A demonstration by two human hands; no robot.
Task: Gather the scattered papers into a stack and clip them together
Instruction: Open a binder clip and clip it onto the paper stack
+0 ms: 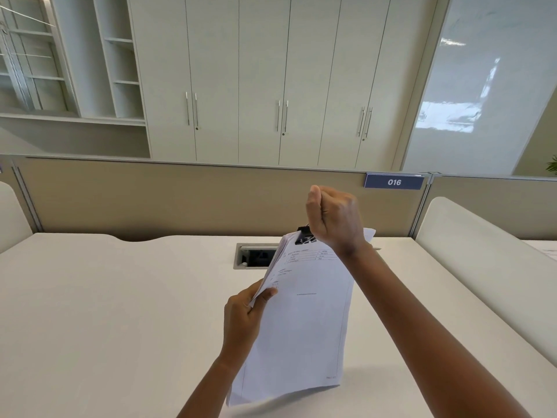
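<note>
A stack of white printed papers is held up above the white desk, tilted toward me. My left hand grips the stack's left edge, thumb on the front sheet. A black binder clip sits on the top edge of the stack. My right hand is closed in a fist around the clip's upper part, so the clip's handles are hidden.
A cable hatch is set into the desk behind the papers. A beige partition with a blue "016" sign runs along the far edge. White dividers stand at the right and far left. Cabinets fill the back wall.
</note>
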